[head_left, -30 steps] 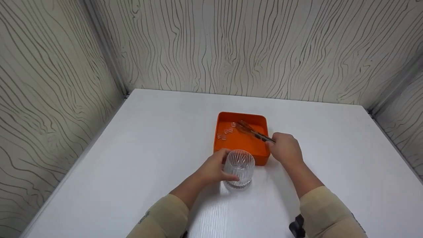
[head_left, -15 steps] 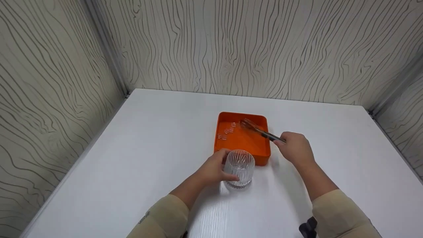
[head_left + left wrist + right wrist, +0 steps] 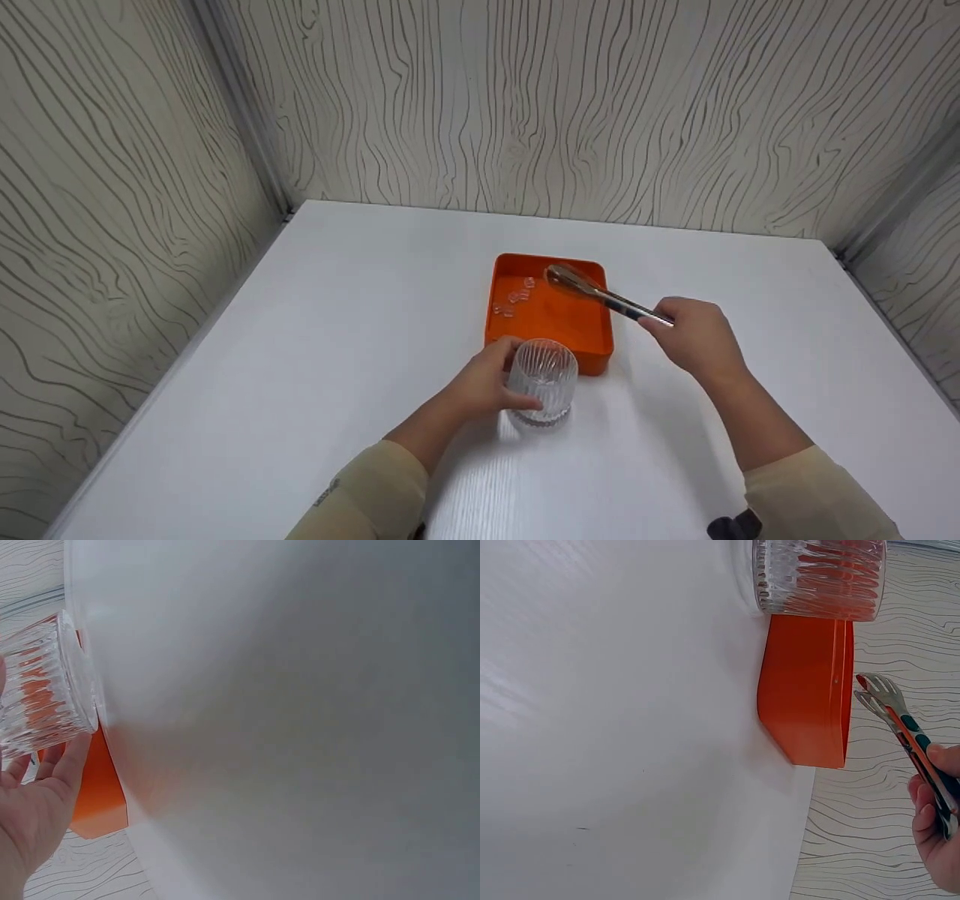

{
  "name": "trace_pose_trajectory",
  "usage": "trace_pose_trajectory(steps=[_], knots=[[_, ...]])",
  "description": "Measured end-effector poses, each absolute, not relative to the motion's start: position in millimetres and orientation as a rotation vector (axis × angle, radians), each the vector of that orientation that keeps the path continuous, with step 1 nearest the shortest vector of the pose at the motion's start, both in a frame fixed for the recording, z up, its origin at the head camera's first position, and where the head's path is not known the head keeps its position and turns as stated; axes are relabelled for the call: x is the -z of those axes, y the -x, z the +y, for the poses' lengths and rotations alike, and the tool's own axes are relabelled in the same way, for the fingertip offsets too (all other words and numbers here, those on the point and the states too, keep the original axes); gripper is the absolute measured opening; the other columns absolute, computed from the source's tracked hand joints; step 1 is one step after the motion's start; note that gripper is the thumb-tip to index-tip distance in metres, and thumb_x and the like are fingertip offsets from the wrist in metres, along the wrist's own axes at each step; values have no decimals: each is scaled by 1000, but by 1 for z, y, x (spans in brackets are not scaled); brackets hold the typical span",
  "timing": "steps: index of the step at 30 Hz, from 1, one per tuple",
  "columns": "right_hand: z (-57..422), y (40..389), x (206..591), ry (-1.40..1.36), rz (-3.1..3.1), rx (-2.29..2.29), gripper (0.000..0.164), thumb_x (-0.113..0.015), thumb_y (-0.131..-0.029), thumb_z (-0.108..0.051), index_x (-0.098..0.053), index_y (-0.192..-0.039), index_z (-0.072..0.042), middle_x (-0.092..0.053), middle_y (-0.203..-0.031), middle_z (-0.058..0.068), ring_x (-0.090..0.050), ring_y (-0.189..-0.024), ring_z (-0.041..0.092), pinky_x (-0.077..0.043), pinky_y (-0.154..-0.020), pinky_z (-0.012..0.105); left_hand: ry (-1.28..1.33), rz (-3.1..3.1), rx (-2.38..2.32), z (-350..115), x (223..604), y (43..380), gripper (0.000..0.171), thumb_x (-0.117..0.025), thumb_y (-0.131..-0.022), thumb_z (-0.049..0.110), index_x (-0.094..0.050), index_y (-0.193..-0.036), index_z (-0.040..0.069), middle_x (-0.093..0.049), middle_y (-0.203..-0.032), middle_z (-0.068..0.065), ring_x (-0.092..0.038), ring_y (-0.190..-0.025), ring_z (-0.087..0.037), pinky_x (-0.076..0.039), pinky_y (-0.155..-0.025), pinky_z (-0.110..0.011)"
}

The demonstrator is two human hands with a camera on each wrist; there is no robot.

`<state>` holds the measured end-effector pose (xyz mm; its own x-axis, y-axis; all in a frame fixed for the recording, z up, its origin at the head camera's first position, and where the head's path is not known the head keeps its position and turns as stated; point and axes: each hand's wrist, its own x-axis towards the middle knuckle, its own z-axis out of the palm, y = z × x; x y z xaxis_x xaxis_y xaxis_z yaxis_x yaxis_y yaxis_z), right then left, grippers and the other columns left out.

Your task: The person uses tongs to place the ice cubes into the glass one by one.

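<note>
My left hand (image 3: 484, 382) holds a clear ribbed glass (image 3: 546, 379) round its left side. The glass stands upright on the table, just in front of an orange tray (image 3: 555, 326). In my right hand (image 3: 701, 337) is a pair of metal tongs (image 3: 611, 301), pointing left with the tips over the tray's back right part. The right wrist view shows the tong heads (image 3: 881, 694) close together and above the tray's rim; whether anything sits between them I cannot tell. Several small clear cubes (image 3: 517, 296) lie in the left part of the tray.
A white table (image 3: 360, 315) carries everything. Wood-patterned panels (image 3: 480, 112) rise behind it and at its left and right sides. A dark object (image 3: 733, 526) sits by the right sleeve at the bottom edge.
My right hand has moved to the right, drawing the tongs away from the clear cubes and lifting them. The left hand and the glass have stayed in place.
</note>
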<state>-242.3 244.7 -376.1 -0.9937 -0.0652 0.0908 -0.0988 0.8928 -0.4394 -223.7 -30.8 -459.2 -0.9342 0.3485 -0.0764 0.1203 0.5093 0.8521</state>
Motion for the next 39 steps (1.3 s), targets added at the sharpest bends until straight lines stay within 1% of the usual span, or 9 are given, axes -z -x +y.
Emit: trace_pose_trajectory(steps=[5, 9, 15, 23, 29, 35, 39], knots=[[247, 234, 369, -143, -2976, -732, 15, -62, -87, -23, -65, -86, -8, -56, -69, 4, -46, -66, 22, -37, -52, 29, -384, 2511, -1398, -31, 461, 224, 71, -84, -61, 34, -43, -120, 29, -52, -116, 12, -50, -110, -12, -40, -98, -37], [251, 226, 364, -176, -2960, -734, 14, -62, -86, -23, -65, -84, -10, -54, -66, 2, -45, -64, 21, -36, -50, 29, -382, 2514, -1401, -30, 461, 224, 71, -84, -62, 32, -43, -120, 29, -52, -116, 12, -50, -110, -12, -41, -98, -37], [260, 214, 354, -210, -2957, -725, 12, -63, -85, -23, -65, -82, -11, -51, -62, 1, -43, -60, 19, -34, -49, 29, -364, 2521, -1377, -29, 460, 224, 71, -83, -62, 33, -43, -121, 30, -52, -116, 13, -50, -110, -11, -41, -97, -36], [269, 198, 345, -293, -2925, -745, 12, -65, -85, -27, -64, -77, -17, -50, -61, -2, -42, -57, 15, -34, -47, 27, -372, 2519, -1390, -30, 462, 225, 72, -84, -62, 32, -43, -120, 28, -52, -116, 12, -50, -110, -12, -41, -97, -35], [275, 190, 346, -401, -2888, -709, 12, -67, -83, -30, -64, -76, -21, -50, -60, -6, -42, -55, 10, -34, -47, 24, -363, 2524, -1385, -29, 462, 225, 72, -84, -61, 33, -43, -121, 29, -52, -117, 12, -50, -111, -12, -41, -97, -36], [281, 184, 351, -502, -2881, -688, 9, -68, -82, -25, -63, -75, -23, -48, -58, -10, -42, -54, 6, -34, -48, 23, -356, 2537, -1362, -29, 462, 225, 74, -84, -59, 36, -43, -120, 30, -52, -116, 13, -50, -110, -11, -41, -97, -35], [286, 182, 355, -568, -2849, -707, 10, -70, -81, -23, -63, -74, -26, -49, -59, -12, -42, -54, 5, -34, -48, 22, -368, 2536, -1363, -29, 462, 226, 75, -85, -59, 35, -43, -121, 29, -52, -116, 13, -51, -110, -11, -41, -98, -35]])
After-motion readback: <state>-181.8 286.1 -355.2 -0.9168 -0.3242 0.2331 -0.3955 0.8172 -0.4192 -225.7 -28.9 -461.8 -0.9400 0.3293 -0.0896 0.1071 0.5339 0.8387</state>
